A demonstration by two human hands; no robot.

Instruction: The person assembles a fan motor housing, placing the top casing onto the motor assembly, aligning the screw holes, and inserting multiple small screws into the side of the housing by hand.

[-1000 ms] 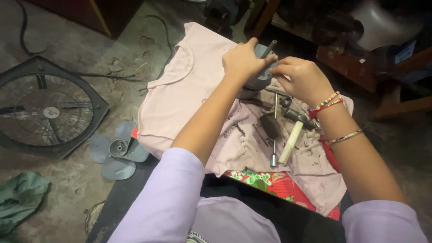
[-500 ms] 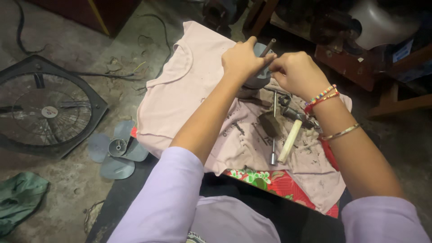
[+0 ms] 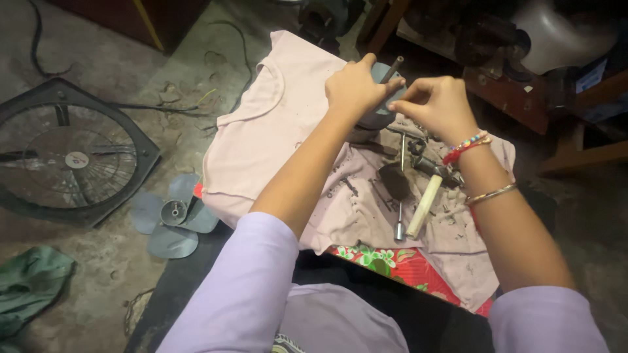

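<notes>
My left hand clasps a grey fan motor with a metal shaft sticking up from it, at the far side of a stained pink shirt spread as a work cloth. My right hand pinches with thumb and forefinger at the motor's top beside the shaft; what it pinches is too small to see. Beaded and metal bracelets circle the right wrist. A hammer with a pale wooden handle and a thin screwdriver lie on the cloth beneath my right forearm.
A square fan grille frame lies on the dirt floor at left, with a grey fan blade beside it. A green rag sits lower left. A red floral cloth shows under the shirt. Wooden furniture and dark machine parts crowd the back right.
Both hands stay on the motor; my right hand's fingers have shifted slightly at the top by the shaft. The view has drifted a little.
</notes>
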